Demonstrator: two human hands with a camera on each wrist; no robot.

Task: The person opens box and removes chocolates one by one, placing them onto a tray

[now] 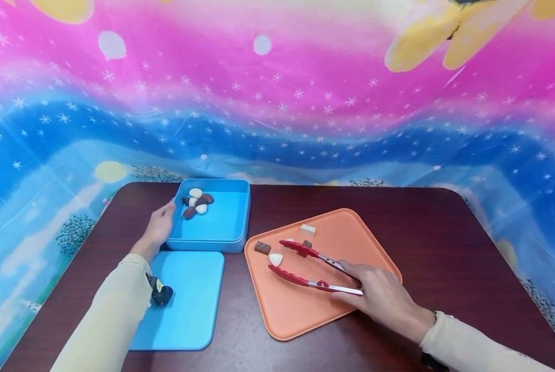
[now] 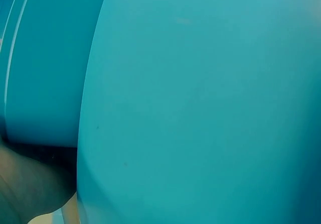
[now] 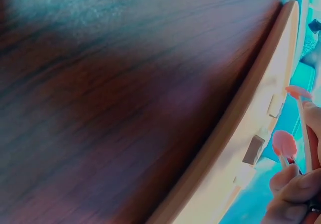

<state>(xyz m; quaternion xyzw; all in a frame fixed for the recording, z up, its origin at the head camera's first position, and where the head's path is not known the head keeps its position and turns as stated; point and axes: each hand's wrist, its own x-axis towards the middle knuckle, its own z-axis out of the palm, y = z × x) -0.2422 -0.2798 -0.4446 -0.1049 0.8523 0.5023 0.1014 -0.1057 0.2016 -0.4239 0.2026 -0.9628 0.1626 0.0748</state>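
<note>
Head view shows the right hand (image 1: 382,294) with fingers clamped on red-tipped tongs (image 1: 335,287), their 2 tips apart with a white piece (image 1: 275,259) between them near the left corner of the orange tray (image 1: 301,320). At the worktop's (image 1: 445,232) far edge, the left hand (image 1: 160,227) touches the left side of the blue box (image 1: 219,245), apparently to steady it, though I cannot tell whether its fingers curl. The blue lid (image 1: 196,315) lies partly beneath the left sleeve (image 1: 107,305), and the tongs partly cover a dark block (image 1: 307,243), while the box's right wall stands between its pieces (image 1: 201,208) and the tray.
</note>
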